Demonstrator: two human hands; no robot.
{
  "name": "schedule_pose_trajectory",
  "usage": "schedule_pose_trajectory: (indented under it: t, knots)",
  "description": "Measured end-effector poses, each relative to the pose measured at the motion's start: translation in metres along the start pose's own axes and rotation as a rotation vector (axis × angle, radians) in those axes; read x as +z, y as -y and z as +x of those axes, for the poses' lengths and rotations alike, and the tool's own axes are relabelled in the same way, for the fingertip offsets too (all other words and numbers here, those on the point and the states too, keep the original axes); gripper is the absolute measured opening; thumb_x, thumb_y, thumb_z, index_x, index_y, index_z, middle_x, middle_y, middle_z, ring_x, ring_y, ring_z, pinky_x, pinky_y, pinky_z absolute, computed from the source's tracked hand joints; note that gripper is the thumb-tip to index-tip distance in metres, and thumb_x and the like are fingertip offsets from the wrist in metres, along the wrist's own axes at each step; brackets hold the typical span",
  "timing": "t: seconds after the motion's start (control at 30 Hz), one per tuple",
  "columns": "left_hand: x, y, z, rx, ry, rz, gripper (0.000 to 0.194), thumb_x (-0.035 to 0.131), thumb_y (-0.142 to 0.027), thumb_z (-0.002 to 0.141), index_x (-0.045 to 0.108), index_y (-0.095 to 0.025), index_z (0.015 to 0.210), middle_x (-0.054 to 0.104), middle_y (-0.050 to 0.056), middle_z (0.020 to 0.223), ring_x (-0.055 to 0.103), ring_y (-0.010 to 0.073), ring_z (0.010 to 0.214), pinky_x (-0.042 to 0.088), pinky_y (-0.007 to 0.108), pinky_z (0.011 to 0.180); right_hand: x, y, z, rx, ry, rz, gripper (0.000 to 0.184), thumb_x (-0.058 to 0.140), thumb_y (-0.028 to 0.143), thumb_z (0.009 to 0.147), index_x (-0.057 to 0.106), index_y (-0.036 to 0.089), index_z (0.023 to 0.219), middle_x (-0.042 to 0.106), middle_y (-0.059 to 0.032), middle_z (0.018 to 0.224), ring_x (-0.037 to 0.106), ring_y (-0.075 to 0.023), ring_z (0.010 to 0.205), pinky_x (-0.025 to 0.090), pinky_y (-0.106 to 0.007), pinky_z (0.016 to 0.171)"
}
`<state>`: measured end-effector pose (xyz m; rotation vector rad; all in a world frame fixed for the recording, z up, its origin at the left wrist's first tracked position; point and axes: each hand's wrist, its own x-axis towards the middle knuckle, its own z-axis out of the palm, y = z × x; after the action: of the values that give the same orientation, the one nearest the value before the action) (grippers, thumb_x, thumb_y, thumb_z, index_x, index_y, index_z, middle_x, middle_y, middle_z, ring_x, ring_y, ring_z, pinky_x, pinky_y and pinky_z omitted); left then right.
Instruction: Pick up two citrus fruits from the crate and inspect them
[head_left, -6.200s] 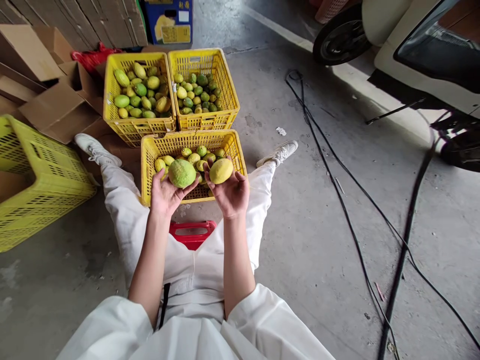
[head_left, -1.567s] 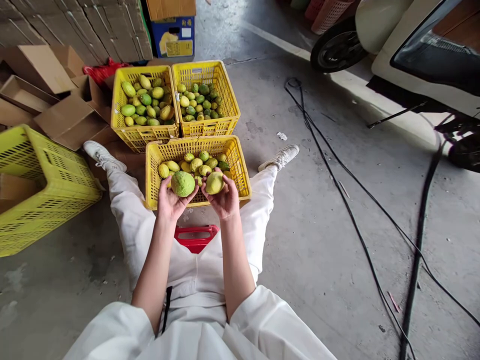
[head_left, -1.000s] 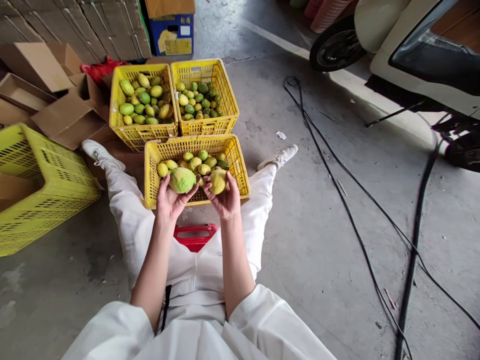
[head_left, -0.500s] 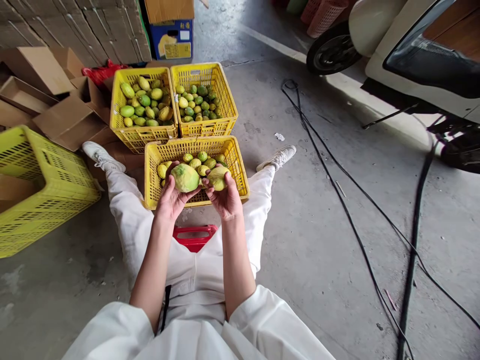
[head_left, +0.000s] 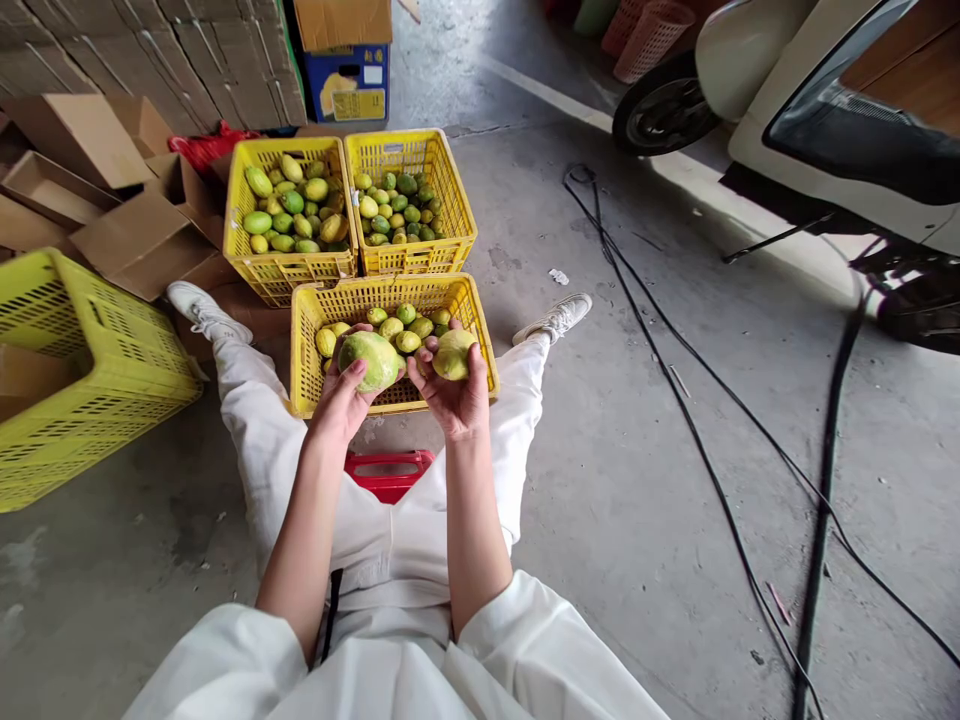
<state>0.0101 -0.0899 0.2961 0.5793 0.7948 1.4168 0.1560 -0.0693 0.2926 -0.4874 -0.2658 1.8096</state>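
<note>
My left hand [head_left: 341, 395] grips a large green fruit [head_left: 367, 358], palm up. My right hand [head_left: 454, 395] holds a smaller yellow-green fruit [head_left: 453, 354] beside it. Both hands hover over the near edge of a yellow crate [head_left: 311, 385] between my legs, which holds several green and yellow fruits. Beyond it stand two more yellow crates, the left one [head_left: 281, 265] with larger fruits and the right one [head_left: 416, 255] with smaller ones.
I sit on a red stool [head_left: 386, 472] on a concrete floor. A tipped yellow crate [head_left: 75, 380] lies at left, with cardboard boxes [head_left: 112, 210] behind. Black cables [head_left: 697, 400] run across the floor at right, and a scooter [head_left: 810, 130] is parked beyond.
Both hands have turned the fruits they hold; the right fruit has shifted slightly right and up. The view has drifted a little.
</note>
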Motion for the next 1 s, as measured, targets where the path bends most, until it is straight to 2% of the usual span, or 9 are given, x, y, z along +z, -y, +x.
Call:
schedule_pose_trajectory:
  t: [0.1,0.2,0.3,0.43,0.6,0.73,0.87,0.93,1.0]
  knots:
    - [0.000,0.000,0.001,-0.022,-0.017,0.016,0.043,0.077,-0.034,0.072,0.061,-0.028,0.111,0.066,0.003,0.114,0.060,0.0237,0.116,0.054,0.034,0.093,-0.002,-0.002,0.001,0.030,-0.025,-0.002,0.020,0.063,0.036,0.081,0.058,0.030,0.100,0.066,0.0038,0.087,0.065,-0.0111,0.076,0.059,-0.034,0.083]
    - [0.000,-0.002,0.002,-0.025,-0.032,0.023,0.037,0.072,-0.033,0.077,0.061,-0.027,0.111,0.066,0.003,0.116,0.059,0.0234,0.118,0.053,0.035,0.095,0.000,0.000,0.001,0.014,-0.048,-0.004,0.019,0.061,0.032,0.080,0.059,0.029,0.098,0.068,0.0022,0.096,0.067,-0.0157,0.090,0.058,-0.041,0.086]
    - [0.000,-0.004,0.003,-0.055,-0.052,-0.012,0.036,0.065,-0.034,0.080,0.062,-0.025,0.115,0.062,0.005,0.127,0.054,0.0246,0.125,0.050,0.038,0.100,0.004,0.003,-0.002,-0.009,-0.005,-0.025,0.026,0.055,0.027,0.078,0.060,0.028,0.104,0.068,-0.0006,0.109,0.064,-0.0212,0.107,0.056,-0.048,0.090]
    - [0.001,-0.005,0.004,-0.063,-0.046,-0.011,0.039,0.063,-0.030,0.080,0.062,-0.026,0.119,0.058,0.005,0.135,0.049,0.0254,0.130,0.047,0.039,0.103,0.007,0.004,-0.003,-0.064,0.026,-0.099,0.037,0.055,0.018,0.077,0.060,0.031,0.111,0.065,0.0017,0.119,0.061,-0.0181,0.114,0.054,-0.040,0.094]
    - [0.002,0.000,0.003,-0.045,-0.037,0.036,0.035,0.071,-0.030,0.079,0.063,-0.028,0.113,0.057,0.004,0.132,0.052,0.0240,0.126,0.049,0.037,0.099,0.005,-0.002,0.001,0.019,-0.050,-0.109,0.025,0.056,0.038,0.084,0.062,0.030,0.107,0.068,0.0029,0.101,0.066,-0.0126,0.088,0.059,-0.026,0.077]
    - [0.000,0.005,0.005,-0.098,-0.117,-0.006,0.025,0.073,-0.028,0.077,0.063,-0.027,0.100,0.062,0.001,0.115,0.060,0.0220,0.112,0.055,0.036,0.089,0.003,-0.003,0.003,0.043,-0.060,-0.078,0.014,0.057,0.033,0.084,0.061,0.029,0.098,0.066,0.0044,0.090,0.065,-0.0115,0.081,0.059,-0.023,0.067]
    - [-0.003,0.005,0.007,-0.148,-0.148,-0.050,0.020,0.068,-0.029,0.078,0.063,-0.025,0.098,0.064,0.002,0.113,0.061,0.0228,0.111,0.056,0.038,0.090,0.003,0.001,0.001,0.046,-0.067,0.001,0.021,0.051,0.033,0.083,0.061,0.027,0.101,0.068,0.0002,0.095,0.066,-0.0175,0.095,0.060,-0.034,0.078]
    - [-0.003,0.003,0.007,-0.147,-0.128,-0.057,0.025,0.066,-0.026,0.077,0.063,-0.024,0.101,0.064,0.003,0.118,0.058,0.0246,0.116,0.054,0.039,0.093,0.005,0.004,-0.001,0.031,-0.054,-0.003,0.027,0.050,0.031,0.080,0.061,0.026,0.105,0.069,-0.0026,0.103,0.065,-0.0212,0.103,0.059,-0.042,0.083]
    - [-0.002,0.001,0.006,-0.126,-0.097,-0.056,0.032,0.065,-0.023,0.075,0.063,-0.026,0.106,0.063,0.003,0.123,0.055,0.0252,0.121,0.053,0.041,0.096,0.007,0.006,-0.002,0.011,-0.041,-0.018,0.030,0.050,0.030,0.079,0.061,0.026,0.107,0.069,-0.0033,0.108,0.065,-0.0215,0.103,0.059,-0.043,0.083]
